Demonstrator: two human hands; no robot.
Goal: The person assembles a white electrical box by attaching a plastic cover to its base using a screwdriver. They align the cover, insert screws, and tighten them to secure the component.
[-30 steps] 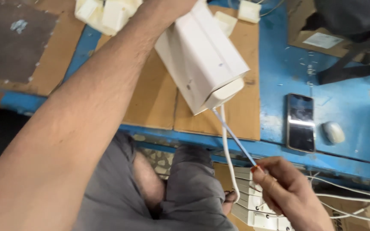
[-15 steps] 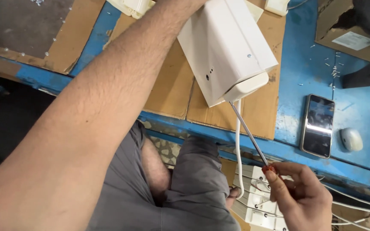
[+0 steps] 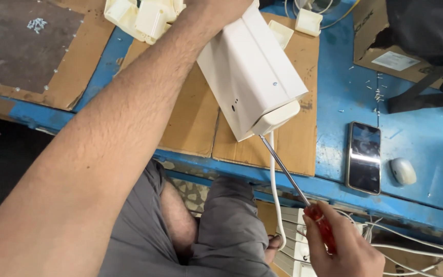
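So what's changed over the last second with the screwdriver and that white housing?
The right hand has shifted its grip onto the red handle of the screwdriver; its tip now sits at the bottom end of the white housing. The left arm still reaches to the top of the housing. The white cable, phone and blue workbench are unchanged.

One head-worn camera looks steeply down, close over the blue workbench (image 3: 344,92).

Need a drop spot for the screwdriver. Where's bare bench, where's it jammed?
Free: the blue bench between the white housing and the phone; also the cardboard sheet under the left forearm. Crowded: white plastic parts at the top, cables by the right hand holding the screwdriver.
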